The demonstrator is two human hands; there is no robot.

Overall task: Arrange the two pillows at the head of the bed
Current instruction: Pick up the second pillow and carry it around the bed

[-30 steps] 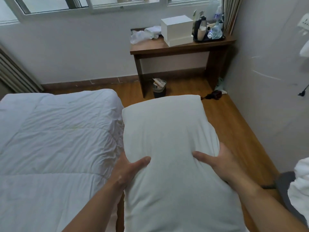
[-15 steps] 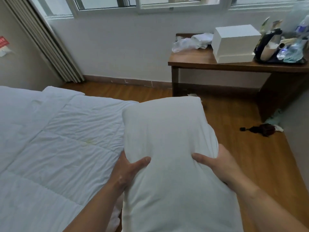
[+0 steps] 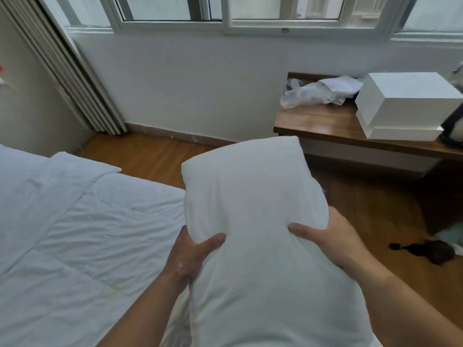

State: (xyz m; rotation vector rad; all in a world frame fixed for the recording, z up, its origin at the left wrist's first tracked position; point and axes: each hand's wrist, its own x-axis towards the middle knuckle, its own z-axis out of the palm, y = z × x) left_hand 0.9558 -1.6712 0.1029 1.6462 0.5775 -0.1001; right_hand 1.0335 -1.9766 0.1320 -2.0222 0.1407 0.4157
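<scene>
A white pillow is held lengthwise in front of me, above the bed's right edge and the wooden floor. My left hand grips its left side with the thumb pressed into the top. On the other side my right hand grips it the same way. The bed, covered with a white quilted duvet, fills the lower left. No second pillow is in view, and the head of the bed is out of the frame.
A wooden desk stands at the right under the window, with a white box and crumpled plastic bags on it. A dark object lies on the floor at right. Folded curtains hang at the left.
The view has swung left: the desk has slid to the right edge and more of the bed and curtains show. Both hands keep the same grip on the pillow.
</scene>
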